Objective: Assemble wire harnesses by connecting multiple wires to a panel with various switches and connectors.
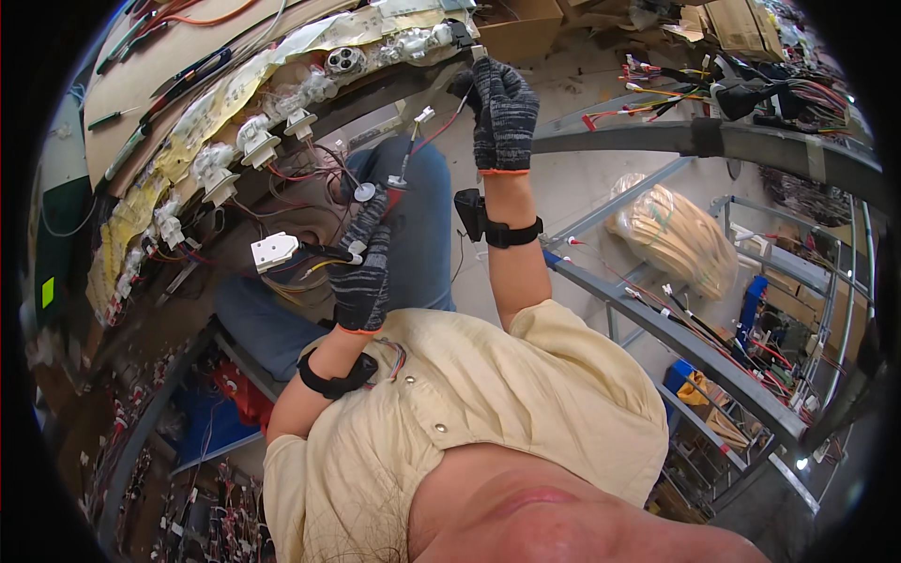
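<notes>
My left hand (362,277), in a dark grey knitted glove, is closed around a bundle of wires. A white block connector (274,251) on dark leads sticks out to its left, and a round white part (364,192) shows by its fingertips. Farther up, a small white plug (424,114) hangs on a thin lead near a grey sleeve (408,155). My right hand (507,108), gloved alike, reaches to the bench edge, fingers pinched on a small pale connector (479,53). This connector is beside a black socket (460,36); whether they touch I cannot tell.
Along the curved bench edge run several white connector holders (258,141) on yellowed tape (178,155). Pens and tools (188,80) lie on the board. At right stand a metal rack (676,347) with cables, a plastic-wrapped tan bundle (671,230) and a black cable heap (751,94).
</notes>
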`<state>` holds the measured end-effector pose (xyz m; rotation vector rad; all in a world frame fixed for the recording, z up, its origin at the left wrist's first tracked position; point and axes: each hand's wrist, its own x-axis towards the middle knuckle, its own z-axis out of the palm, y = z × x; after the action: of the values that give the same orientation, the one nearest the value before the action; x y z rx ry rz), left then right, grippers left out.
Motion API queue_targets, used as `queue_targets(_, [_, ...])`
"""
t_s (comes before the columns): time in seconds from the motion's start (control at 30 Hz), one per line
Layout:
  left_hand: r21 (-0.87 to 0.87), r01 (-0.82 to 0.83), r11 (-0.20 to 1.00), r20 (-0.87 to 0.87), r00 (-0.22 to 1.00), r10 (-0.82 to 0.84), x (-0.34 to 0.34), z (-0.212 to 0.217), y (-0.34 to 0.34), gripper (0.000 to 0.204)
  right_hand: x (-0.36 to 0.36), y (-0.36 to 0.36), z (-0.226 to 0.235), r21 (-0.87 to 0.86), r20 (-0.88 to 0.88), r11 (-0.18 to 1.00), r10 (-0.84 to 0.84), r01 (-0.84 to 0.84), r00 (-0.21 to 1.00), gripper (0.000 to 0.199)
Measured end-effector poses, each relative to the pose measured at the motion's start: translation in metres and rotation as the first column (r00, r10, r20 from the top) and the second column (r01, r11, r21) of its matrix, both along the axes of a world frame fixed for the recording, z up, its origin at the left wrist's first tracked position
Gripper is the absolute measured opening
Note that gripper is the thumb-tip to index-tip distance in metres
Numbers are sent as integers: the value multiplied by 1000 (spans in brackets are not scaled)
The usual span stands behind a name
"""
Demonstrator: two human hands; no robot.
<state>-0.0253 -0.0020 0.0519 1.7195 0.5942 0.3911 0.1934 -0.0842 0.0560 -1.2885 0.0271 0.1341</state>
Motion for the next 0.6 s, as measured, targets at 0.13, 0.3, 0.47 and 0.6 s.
queue_targets(0.13, [-65,-48,997,59,997,51,0,-14,-3,24,3,-1,0,-126,26,990,62,-58,998,15])
queue_targets(0.3, [-156,-22,987,87,996,36,10,-15,-1,22,7,-3,2,-161,5,982,100,-97,995,17])
queue_targets(0.47, [-180,-17,983,15,1000,20,9,-23,-1,19,9,3,4,-196,-11,976,94,-94,996,19])
queue_targets(0.6, [-100,-14,995,-5,1000,13,11,-30,1,19,10,6,1,-111,-1,991,69,-69,998,19])
